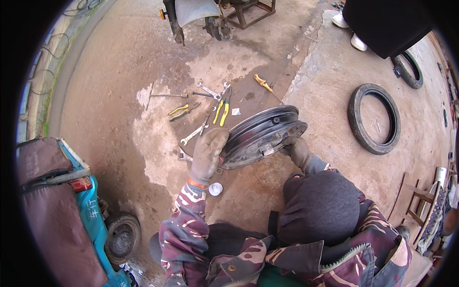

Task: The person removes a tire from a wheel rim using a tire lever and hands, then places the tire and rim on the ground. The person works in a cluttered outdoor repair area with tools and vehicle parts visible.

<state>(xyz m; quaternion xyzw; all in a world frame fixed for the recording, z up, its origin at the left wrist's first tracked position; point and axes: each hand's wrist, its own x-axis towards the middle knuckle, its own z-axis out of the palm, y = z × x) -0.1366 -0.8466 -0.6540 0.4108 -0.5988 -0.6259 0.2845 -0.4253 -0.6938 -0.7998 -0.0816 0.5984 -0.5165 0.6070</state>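
Note:
A black wheel rim (260, 136) without a tyre is held tilted above the ground in front of my knees. My left hand (209, 152), in a grey-brown work glove, is closed on the rim's left edge. My right hand (297, 151), gloved too, grips its right side near the hub, its fingertips partly hidden by the metal. Just beyond the rim lie yellow-handled pliers (221, 112), a second pair of pliers (182, 111) and several wrenches, one spanner (192, 135) close to my left hand. A small white round lid or cup (215, 189) sits below the rim.
A screwdriver (264, 83) with a yellow handle and a T-shaped bar (165, 95) lie farther off. To the right are two loose tyres (355, 115). A blue three-wheeled vehicle (95, 210) stands at left, a partly stripped motorbike (198, 12) ahead. Someone in dark clothing (387, 24) stands far right.

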